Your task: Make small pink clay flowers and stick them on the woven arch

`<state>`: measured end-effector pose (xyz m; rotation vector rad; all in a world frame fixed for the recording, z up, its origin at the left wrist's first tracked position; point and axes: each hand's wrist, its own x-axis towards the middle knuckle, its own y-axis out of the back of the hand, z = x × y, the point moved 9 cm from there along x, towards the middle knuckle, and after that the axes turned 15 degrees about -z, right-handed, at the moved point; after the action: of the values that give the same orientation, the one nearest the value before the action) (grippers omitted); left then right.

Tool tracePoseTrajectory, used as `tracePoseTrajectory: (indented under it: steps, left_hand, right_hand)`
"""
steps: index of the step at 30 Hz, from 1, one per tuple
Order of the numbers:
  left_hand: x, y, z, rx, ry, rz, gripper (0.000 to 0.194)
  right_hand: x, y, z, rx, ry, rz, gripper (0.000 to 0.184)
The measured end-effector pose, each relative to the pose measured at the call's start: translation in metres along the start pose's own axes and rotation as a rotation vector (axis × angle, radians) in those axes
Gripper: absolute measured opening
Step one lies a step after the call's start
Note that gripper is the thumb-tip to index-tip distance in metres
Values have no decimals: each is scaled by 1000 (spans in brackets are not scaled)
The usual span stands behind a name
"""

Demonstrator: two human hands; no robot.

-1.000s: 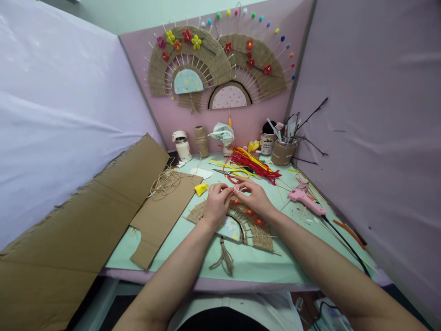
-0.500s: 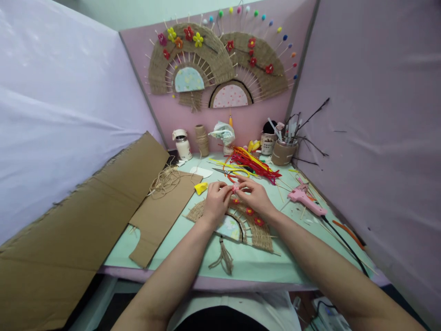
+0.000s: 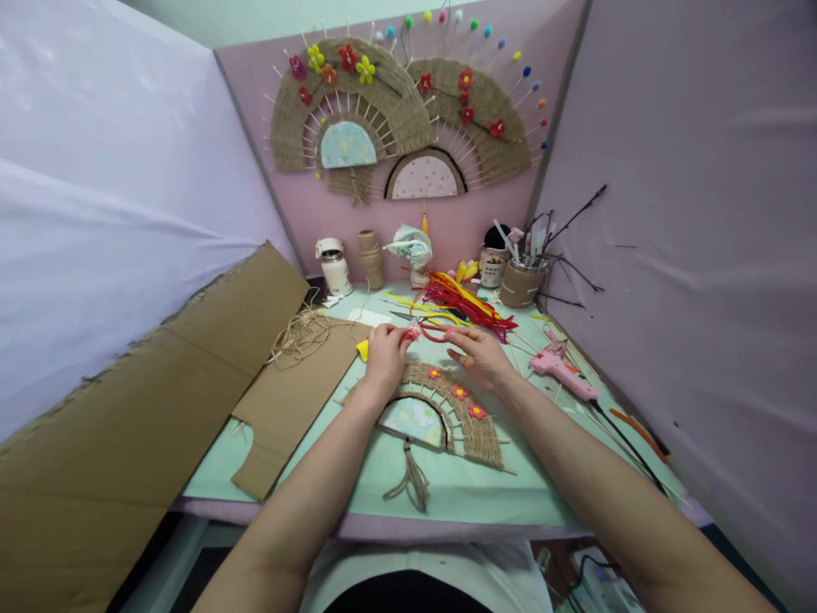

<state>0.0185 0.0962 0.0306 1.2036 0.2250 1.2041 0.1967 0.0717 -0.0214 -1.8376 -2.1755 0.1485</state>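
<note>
My left hand (image 3: 386,358) is closed, its fingertips pinching a small pink-red piece (image 3: 412,333) with a clear, shiny part; its exact kind is too small to make out. To its right, my right hand (image 3: 478,353) is held apart, thumb and fingers separated, with nothing visible between them. Both hands are above a woven twine fan (image 3: 482,434) lying on the table, with red flowers (image 3: 459,392) along its band and a blue floral half-circle (image 3: 414,420) at its centre. A twine tassel (image 3: 414,481) hangs toward the table's front edge.
Behind my hands lie scissors (image 3: 440,320) and a heap of red and yellow pipe cleaners (image 3: 472,305). A pink glue gun (image 3: 565,372) with a black cord rests at right. Cardboard (image 3: 299,396) and loose twine (image 3: 303,336) are at left. A pot of twigs (image 3: 520,285) stands behind.
My hands have drawn apart. The right one let go of the small pink-red piece and shifted right; the left moved slightly left with it. More of the fan now shows.
</note>
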Motion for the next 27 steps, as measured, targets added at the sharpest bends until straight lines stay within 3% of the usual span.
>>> tracePoseTrajectory:
  steps: [3, 5, 9, 12, 15, 23, 27]
  left_hand:
    - [11, -17, -9, 34, 44, -128, 17]
    - [10, -21, -8, 36, 49, -144, 22]
    - [-3, -6, 17, -171, -88, 0, 24]
    - [-10, -3, 35, -385, -190, -42, 32]
    - [-13, -3, 42, -407, -224, -89, 36]
    - [-16, 4, 37, -432, -213, -16, 14]
    - [-15, 6, 22, -603, -80, 35, 13]
  right_hand:
    - [0, 1, 3, 27, -22, 6, 27]
    - [-1, -2, 3, 59, -32, 4, 27]
    - [-5, -15, -2, 88, -39, -64, 21]
    - [-8, -27, -1, 112, -64, -132, 25]
    - [-10, -36, 3, 159, -105, -185, 27]
    - [-14, -48, 5, 177, -183, -252, 31]
    - [-14, -45, 6, 97, -197, -227, 30]
